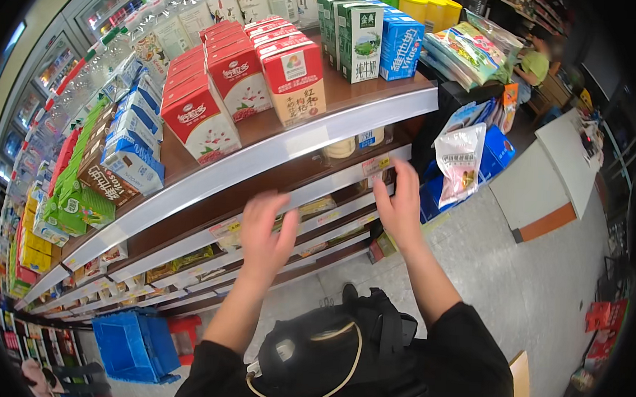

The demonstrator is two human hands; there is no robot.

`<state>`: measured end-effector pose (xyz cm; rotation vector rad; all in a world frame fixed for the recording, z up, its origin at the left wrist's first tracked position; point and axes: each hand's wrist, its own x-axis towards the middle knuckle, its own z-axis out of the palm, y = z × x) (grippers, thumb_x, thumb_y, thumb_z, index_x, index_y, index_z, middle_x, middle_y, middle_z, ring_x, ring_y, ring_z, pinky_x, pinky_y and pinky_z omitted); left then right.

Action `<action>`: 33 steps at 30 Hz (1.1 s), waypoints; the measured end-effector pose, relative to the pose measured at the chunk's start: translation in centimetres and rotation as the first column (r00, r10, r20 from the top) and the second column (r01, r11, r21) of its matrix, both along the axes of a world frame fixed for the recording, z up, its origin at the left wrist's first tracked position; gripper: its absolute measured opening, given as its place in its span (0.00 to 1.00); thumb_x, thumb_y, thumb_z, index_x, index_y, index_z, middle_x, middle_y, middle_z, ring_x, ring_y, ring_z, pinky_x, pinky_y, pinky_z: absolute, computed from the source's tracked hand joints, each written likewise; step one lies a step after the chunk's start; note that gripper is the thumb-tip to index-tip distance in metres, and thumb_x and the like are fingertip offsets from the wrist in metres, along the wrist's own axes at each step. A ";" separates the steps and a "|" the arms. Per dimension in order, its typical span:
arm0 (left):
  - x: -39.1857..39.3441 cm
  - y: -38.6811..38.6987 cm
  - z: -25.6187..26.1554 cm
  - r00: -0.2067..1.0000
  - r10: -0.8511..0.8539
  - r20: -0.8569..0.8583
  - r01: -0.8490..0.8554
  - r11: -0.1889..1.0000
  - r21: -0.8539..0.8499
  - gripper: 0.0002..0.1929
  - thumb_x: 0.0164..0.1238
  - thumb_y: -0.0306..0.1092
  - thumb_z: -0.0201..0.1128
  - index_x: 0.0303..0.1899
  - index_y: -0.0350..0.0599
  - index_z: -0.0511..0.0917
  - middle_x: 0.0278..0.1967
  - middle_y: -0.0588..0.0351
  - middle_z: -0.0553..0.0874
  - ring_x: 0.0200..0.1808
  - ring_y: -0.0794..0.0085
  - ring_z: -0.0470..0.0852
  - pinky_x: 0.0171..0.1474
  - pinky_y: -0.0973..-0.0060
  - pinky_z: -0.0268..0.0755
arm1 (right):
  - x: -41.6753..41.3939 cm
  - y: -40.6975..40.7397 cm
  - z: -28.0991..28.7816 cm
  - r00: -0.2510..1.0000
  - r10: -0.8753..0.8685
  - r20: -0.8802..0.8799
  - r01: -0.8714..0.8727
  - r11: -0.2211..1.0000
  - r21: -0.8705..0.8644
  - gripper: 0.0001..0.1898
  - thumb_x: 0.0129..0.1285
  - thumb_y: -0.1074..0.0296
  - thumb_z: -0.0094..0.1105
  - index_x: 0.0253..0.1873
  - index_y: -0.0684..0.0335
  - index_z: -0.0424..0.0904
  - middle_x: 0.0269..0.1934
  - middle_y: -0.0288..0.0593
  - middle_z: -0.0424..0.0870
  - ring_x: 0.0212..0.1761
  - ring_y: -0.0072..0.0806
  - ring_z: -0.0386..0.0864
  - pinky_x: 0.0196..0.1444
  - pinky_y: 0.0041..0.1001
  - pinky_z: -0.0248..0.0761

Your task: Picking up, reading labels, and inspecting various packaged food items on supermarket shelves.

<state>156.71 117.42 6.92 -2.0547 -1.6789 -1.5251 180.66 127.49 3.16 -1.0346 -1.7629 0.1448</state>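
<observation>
My left hand (266, 238), slightly blurred, is held in front of the store shelves with thumb and fingers apart and nothing in it. My right hand (401, 205) is raised by the right end of the shelving, also empty, its thumb apart from its fingers. Between and beyond them runs the white front edge of the top shelf (321, 139). Red drink cartons (201, 119) stand there in rows, with a red-and-beige carton (294, 84), a green-and-white milk carton (361, 44) and a blue Vitasoy carton (401, 49) to the right. Pale round containers (342, 147) sit one shelf lower.
Blue-and-white cartons (134, 154) and clear plastic bottles (176, 18) fill the shelf's left and back. Snack bags (459, 163) hang at the shelf end. A blue crate (132, 345) is at lower left. A white counter (551, 167) and a seated person (535, 64) are right.
</observation>
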 end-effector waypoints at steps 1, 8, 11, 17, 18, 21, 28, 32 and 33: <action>0.9 1.9 1.1 1.000 0.026 0.003 -0.026 1.000 -0.007 0.12 0.61 0.30 0.65 0.46 0.39 0.81 0.44 0.48 0.85 0.52 0.54 0.81 0.56 0.64 0.72 | 0.0 2.1 0.9 0.997 -0.029 0.068 0.023 0.996 0.090 0.30 0.62 0.68 0.63 0.65 0.74 0.62 0.61 0.64 0.69 0.63 0.58 0.67 0.65 0.46 0.61; 2.1 11.5 1.5 0.999 0.019 0.047 -0.001 0.936 -0.352 0.32 0.61 0.44 0.70 0.64 0.39 0.71 0.60 0.44 0.78 0.61 0.56 0.75 0.64 0.66 0.65 | -0.4 9.7 1.5 0.997 -0.046 -0.054 0.043 0.998 -0.053 0.35 0.63 0.61 0.61 0.68 0.73 0.58 0.59 0.67 0.71 0.61 0.62 0.68 0.68 0.57 0.54; 2.1 12.8 0.9 0.978 -0.086 0.191 0.168 0.867 -0.469 0.32 0.62 0.44 0.70 0.65 0.39 0.71 0.62 0.48 0.77 0.63 0.62 0.73 0.66 0.67 0.63 | -0.4 10.2 1.1 1.000 -0.015 -0.015 0.013 0.988 -0.154 0.34 0.64 0.57 0.59 0.69 0.68 0.59 0.57 0.65 0.75 0.60 0.61 0.71 0.68 0.65 0.50; 3.6 12.4 3.4 0.825 -0.006 0.565 0.274 0.879 -0.391 0.22 0.68 0.36 0.63 0.61 0.40 0.73 0.61 0.47 0.76 0.65 0.65 0.71 0.60 0.69 0.68 | 0.3 9.3 2.4 0.997 0.076 0.022 -0.076 0.997 -0.014 0.29 0.65 0.58 0.59 0.66 0.69 0.64 0.52 0.62 0.76 0.55 0.59 0.73 0.66 0.57 0.58; 3.3 12.2 3.2 0.837 0.016 0.547 0.228 0.899 -0.375 0.25 0.73 0.39 0.61 0.67 0.42 0.68 0.64 0.53 0.74 0.66 0.67 0.72 0.63 0.67 0.68 | 0.1 8.4 3.5 0.987 0.145 -0.071 -0.150 0.986 -0.069 0.28 0.66 0.59 0.59 0.65 0.69 0.65 0.50 0.61 0.76 0.54 0.57 0.73 0.64 0.51 0.61; 3.2 9.3 2.9 0.423 0.132 0.897 0.383 0.871 -0.309 0.27 0.75 0.41 0.58 0.69 0.42 0.63 0.63 0.52 0.75 0.67 0.65 0.71 0.61 0.61 0.71 | -1.2 5.8 3.8 0.949 0.225 -0.219 -0.241 0.969 -0.051 0.26 0.68 0.59 0.58 0.64 0.69 0.67 0.49 0.57 0.75 0.51 0.50 0.75 0.57 0.37 0.67; 1.6 -1.4 0.7 0.450 0.036 0.892 0.518 0.803 -0.294 0.23 0.79 0.42 0.50 0.66 0.38 0.63 0.60 0.50 0.78 0.60 0.67 0.78 0.59 0.65 0.73 | -2.4 -2.9 0.7 0.661 0.328 -0.675 -0.627 0.736 -0.256 0.21 0.71 0.68 0.56 0.66 0.69 0.69 0.58 0.43 0.77 0.59 0.24 0.74 0.62 0.25 0.66; 0.0 -6.8 -1.8 0.339 -0.011 0.941 0.464 0.872 -0.157 0.23 0.79 0.40 0.50 0.66 0.36 0.64 0.62 0.49 0.76 0.63 0.65 0.75 0.67 0.66 0.65 | -4.9 -8.2 -0.1 0.561 0.358 -0.747 -0.735 0.630 -0.251 0.23 0.72 0.68 0.56 0.68 0.70 0.66 0.59 0.43 0.76 0.59 0.24 0.73 0.63 0.25 0.65; -0.4 -7.8 -2.5 0.232 -0.026 0.972 0.443 0.893 -0.082 0.22 0.79 0.40 0.49 0.66 0.36 0.64 0.62 0.49 0.76 0.63 0.65 0.75 0.67 0.65 0.66 | -5.3 -9.2 0.1 0.568 0.357 -0.742 -0.733 0.629 -0.259 0.23 0.72 0.68 0.56 0.68 0.70 0.66 0.59 0.43 0.76 0.59 0.24 0.73 0.63 0.25 0.65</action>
